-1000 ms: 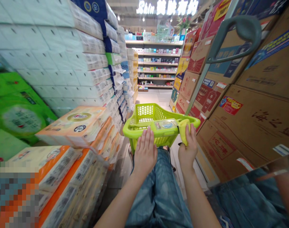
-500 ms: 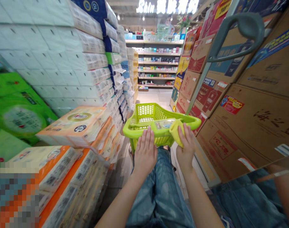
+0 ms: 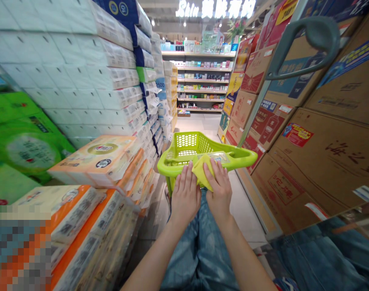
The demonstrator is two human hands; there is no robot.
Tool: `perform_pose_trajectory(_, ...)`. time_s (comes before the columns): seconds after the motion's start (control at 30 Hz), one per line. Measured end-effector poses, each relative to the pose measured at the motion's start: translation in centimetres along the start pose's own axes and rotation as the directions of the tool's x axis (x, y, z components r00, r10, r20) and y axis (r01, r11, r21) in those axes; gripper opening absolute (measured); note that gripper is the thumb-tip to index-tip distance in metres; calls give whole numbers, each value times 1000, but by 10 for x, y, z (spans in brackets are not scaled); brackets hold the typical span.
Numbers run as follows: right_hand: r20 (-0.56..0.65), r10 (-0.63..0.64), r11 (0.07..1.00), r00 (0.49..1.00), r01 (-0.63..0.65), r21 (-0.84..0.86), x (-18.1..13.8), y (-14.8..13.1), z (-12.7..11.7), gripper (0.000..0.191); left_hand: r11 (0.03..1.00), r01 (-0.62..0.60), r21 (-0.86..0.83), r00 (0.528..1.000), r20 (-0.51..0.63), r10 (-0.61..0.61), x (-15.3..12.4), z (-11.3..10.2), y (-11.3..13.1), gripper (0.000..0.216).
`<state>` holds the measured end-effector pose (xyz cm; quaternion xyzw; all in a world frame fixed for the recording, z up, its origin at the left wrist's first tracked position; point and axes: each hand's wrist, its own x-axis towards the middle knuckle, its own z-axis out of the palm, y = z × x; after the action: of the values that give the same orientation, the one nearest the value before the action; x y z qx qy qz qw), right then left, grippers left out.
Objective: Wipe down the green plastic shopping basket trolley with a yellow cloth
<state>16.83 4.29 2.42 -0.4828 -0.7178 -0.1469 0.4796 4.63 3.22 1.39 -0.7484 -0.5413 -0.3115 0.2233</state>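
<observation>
A lime-green plastic shopping basket (image 3: 184, 147) stands in the aisle in front of my knees. My left hand (image 3: 186, 194) lies flat on its near rim, fingers stretched out and together. My right hand (image 3: 218, 189) presses a yellow-green cloth (image 3: 202, 169) against the same rim, right beside the left hand. A labelled strip (image 3: 221, 157) on the rim shows partly above the cloth. My jeans (image 3: 202, 250) fill the view below.
Stacked tissue packs (image 3: 93, 161) wall the aisle on the left. Brown cartons (image 3: 321, 161) wall it on the right, with a grey trolley handle (image 3: 306, 44) leaning over them. The tiled floor (image 3: 208, 123) runs ahead to product shelves (image 3: 199, 85). A reflective surface shows at bottom right.
My right hand has slid the cloth leftward along the basket's near rim, from its right corner to the middle. It now covers part of the label. My left hand stayed in place.
</observation>
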Motion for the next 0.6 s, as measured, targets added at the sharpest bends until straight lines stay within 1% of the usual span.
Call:
perform_pose_trajectory(0.07,-4,-9,1000,1000,9,5,-1,15,-6,73,1000,-5,4,1000,-2,5,0,0,0,59)
perform_pose_trajectory(0.1,-16,7,1000,1000,-7,10,-2,25,-10,74,1000,-5,6,1000,-4,5,0,-1,0,61)
perform_pose_trajectory(0.17,-66,74,997,995,-72,35,-3,46,-18,79,1000,-6,6,1000,-10,6,0,-1,1,64)
perform_pose_trajectory(0.23,-128,163,985,978,-154,81,-3,65,-24,85,1000,-4,1,1000,-15,4,0,-1,1,68)
perform_pose_trajectory(0.3,-168,241,968,956,-224,117,-3,74,-26,89,1000,-4,-3,1000,-15,4,1,-1,1,70)
perform_pose_trajectory(0.37,-179,292,955,939,-276,111,-3,69,-24,90,1000,0,-5,1000,-11,0,1,0,2,70)
perform_pose_trajectory(0.43,-163,296,955,941,-289,68,-3,50,-16,89,1000,4,-5,1000,-9,-4,1,0,2,69)
perform_pose_trajectory(0.47,-148,274,962,950,-271,46,-3,37,-12,87,1000,6,-4,1000,-10,-6,0,0,2,68)
perform_pose_trajectory(0.53,-92,196,981,976,-195,15,-4,11,-2,81,1000,5,-1,1000,-15,-5,0,0,1,66)
perform_pose_trajectory(0.6,-40,111,994,993,-110,8,-5,-8,5,74,1000,1,2,1000,-16,0,0,0,0,63)
